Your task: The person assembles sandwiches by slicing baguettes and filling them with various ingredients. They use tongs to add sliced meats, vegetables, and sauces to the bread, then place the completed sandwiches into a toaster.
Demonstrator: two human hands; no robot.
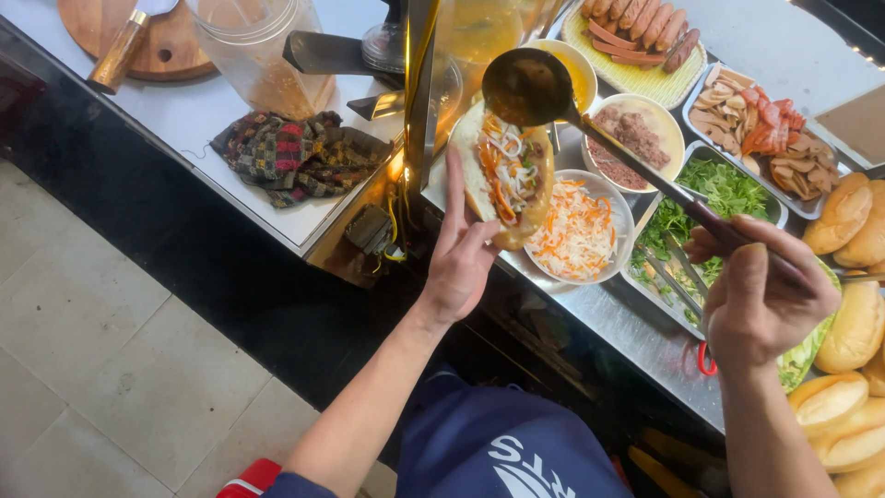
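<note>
- Left hand point(458, 263): fingers curled under and around the split, filled bread roll point(505, 173), held above the front edge of the stainless-steel counter point(608, 318); the thumb lies along the roll's near side.
- Right hand point(756, 295): closed in a grip on the long dark handle of the metal ladle point(532, 88); the bowl hovers just over the roll's far end.
- Surroundings: a white bowl of shredded carrot and radish pickle point(579, 235) sits just beside the roll; beyond it are a white bowl of brown minced meat point(634, 140), a steel tray of green herbs point(714, 198), a steel tray of sliced meats point(765, 138) and a yellow tray of sausages point(641, 32). Plain golden bread rolls point(853, 323) are stacked at the right edge. A checked cloth point(295, 155) lies to the left.
- Orientation: the roll's long axis runs from near to far, open side up, showing its filling. The ladle's handle slants from the right hand up-left to the bowl.
- Hidden: a vertical metal post point(421, 92) covers part of the area behind the roll; what the ladle contains cannot be made out; the stacked rolls are cut off by the frame.
</note>
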